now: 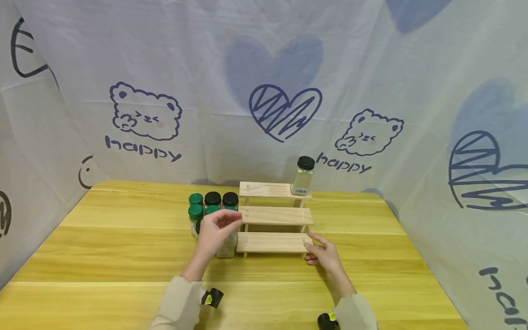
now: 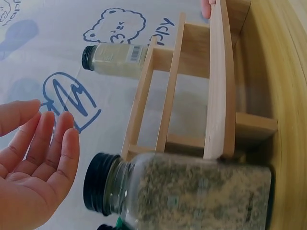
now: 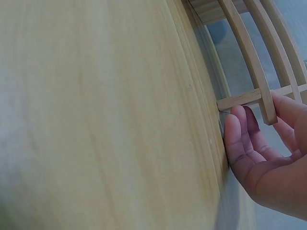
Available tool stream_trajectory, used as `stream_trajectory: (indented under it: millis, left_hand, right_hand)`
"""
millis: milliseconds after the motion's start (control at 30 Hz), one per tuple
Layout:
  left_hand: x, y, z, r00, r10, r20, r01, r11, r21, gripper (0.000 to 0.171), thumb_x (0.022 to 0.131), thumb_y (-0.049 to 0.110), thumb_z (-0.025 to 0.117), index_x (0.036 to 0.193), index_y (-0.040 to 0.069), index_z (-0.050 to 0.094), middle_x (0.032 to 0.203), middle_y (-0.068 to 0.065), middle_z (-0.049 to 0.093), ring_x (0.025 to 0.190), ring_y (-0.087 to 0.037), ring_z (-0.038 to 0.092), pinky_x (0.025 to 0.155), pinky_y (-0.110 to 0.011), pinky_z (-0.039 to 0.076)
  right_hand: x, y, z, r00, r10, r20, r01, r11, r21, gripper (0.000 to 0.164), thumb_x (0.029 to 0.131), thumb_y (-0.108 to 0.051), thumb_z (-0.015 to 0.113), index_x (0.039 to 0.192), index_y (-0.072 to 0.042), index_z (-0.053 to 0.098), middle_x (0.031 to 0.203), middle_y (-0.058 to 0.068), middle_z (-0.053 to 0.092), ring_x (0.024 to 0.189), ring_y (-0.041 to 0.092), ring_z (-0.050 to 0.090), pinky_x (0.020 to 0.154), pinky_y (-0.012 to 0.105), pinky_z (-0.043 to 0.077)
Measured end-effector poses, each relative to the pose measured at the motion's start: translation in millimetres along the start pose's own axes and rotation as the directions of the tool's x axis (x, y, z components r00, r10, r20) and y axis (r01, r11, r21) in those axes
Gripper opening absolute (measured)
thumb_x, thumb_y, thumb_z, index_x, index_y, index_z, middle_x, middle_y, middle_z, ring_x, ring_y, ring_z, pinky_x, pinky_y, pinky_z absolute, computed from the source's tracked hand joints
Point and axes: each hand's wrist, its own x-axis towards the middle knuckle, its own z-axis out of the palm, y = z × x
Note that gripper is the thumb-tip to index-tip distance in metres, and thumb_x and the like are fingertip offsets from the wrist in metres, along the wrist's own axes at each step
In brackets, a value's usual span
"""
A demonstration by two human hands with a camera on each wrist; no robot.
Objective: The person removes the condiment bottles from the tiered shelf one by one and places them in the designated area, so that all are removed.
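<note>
A three-tier wooden shelf rack (image 1: 274, 243) stands on the table. My right hand (image 1: 326, 256) holds the right end of its lowest tier, with the thumb against the board's end and fingers curled beneath in the right wrist view. A spice jar with a black lid (image 1: 304, 179) stands upright on the top tier at the right. My left hand (image 1: 215, 231) hovers above the jars at the rack's left, fingers loosely bent and holding nothing. In the left wrist view, a jar of dried herbs (image 2: 201, 191) stands close to the rack, apart from the left hand (image 2: 38, 163).
Several spice jars with green lids (image 1: 195, 211) and black lids (image 1: 212, 198) cluster left of the rack, partly hidden by the left hand. A printed cloth (image 1: 206, 68) hangs behind the wooden table (image 1: 123, 247).
</note>
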Motion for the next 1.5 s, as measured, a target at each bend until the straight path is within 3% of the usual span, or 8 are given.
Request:
stream_trajectory:
  millis: [633,800,867,1033,1100,1367,1500]
  left_hand:
    - [12.5,-4.5,30.2,1.000,-0.001,0.005,0.001,1.000,0.031,0.013,0.078,-0.001,0.066,0.090,-0.005,0.066,0.087,-0.014,0.065,0.076,-0.021,0.061,0.067,-0.021,0.049]
    - [10.7,14.2,36.1,0.999,-0.011,0.032,0.011,1.000,0.018,0.014,0.079,-0.004,0.064,0.091,-0.009,0.064,0.088,-0.019,0.064,0.078,-0.029,0.060,0.067,-0.022,0.049]
    - [13.0,12.1,38.5,0.999,-0.013,0.044,0.012,1.000,0.018,0.014,0.079,-0.003,0.064,0.091,-0.008,0.065,0.087,-0.018,0.064,0.078,-0.028,0.060,0.067,-0.023,0.049]
    - [24.0,-10.6,45.6,0.999,-0.011,0.050,0.008,0.999,0.049,0.014,0.079,0.004,0.066,0.092,-0.001,0.067,0.087,-0.010,0.065,0.076,-0.019,0.060,0.067,-0.026,0.050]
    - [25.3,-8.9,47.7,0.999,-0.017,0.051,0.014,0.998,0.056,0.015,0.080,0.005,0.066,0.093,-0.001,0.067,0.087,-0.011,0.065,0.076,-0.020,0.059,0.067,-0.028,0.049]
    - [24.1,22.3,52.9,0.998,0.008,0.055,-0.013,0.996,0.091,0.013,0.081,-0.001,0.062,0.091,-0.009,0.064,0.087,-0.019,0.063,0.077,-0.030,0.057,0.064,-0.028,0.048]
    - [34.7,6.9,56.2,0.999,0.001,0.049,-0.004,0.997,0.080,0.013,0.080,0.002,0.064,0.091,-0.006,0.065,0.086,-0.016,0.064,0.077,-0.027,0.058,0.065,-0.029,0.049]
  right_hand:
    - [0,2,-1,1.000,0.004,-0.001,-0.004,1.000,0.011,0.043,0.084,-0.004,0.061,0.125,0.000,0.049,0.070,0.013,0.064,0.052,0.016,0.059,0.050,0.027,0.052]
    - [0,2,-1,1.000,-0.002,0.001,0.002,1.000,0.018,0.044,0.084,-0.004,0.060,0.126,0.001,0.048,0.069,0.014,0.063,0.053,0.016,0.059,0.050,0.028,0.052]
    - [0,2,-1,1.000,-0.007,0.001,0.007,1.000,0.019,0.044,0.084,-0.004,0.060,0.126,0.002,0.047,0.069,0.013,0.063,0.052,0.016,0.059,0.050,0.028,0.052]
    - [0,4,-2,1.000,-0.016,0.014,0.016,1.000,0.002,0.043,0.085,-0.003,0.058,0.127,0.001,0.047,0.070,0.011,0.064,0.054,0.015,0.059,0.049,0.027,0.052]
    - [0,4,-2,1.000,-0.019,0.019,0.019,1.000,-0.002,0.043,0.086,-0.003,0.058,0.127,0.001,0.047,0.070,0.011,0.064,0.054,0.015,0.059,0.049,0.027,0.052]
    - [-1,2,0,1.000,-0.019,0.007,0.019,1.000,-0.005,0.043,0.085,-0.005,0.059,0.126,0.002,0.048,0.070,0.013,0.064,0.053,0.015,0.059,0.050,0.028,0.052]
    - [-1,1,0,1.000,-0.007,-0.002,0.007,1.000,0.000,0.042,0.085,-0.004,0.059,0.126,0.001,0.048,0.069,0.012,0.064,0.052,0.015,0.058,0.050,0.028,0.052]
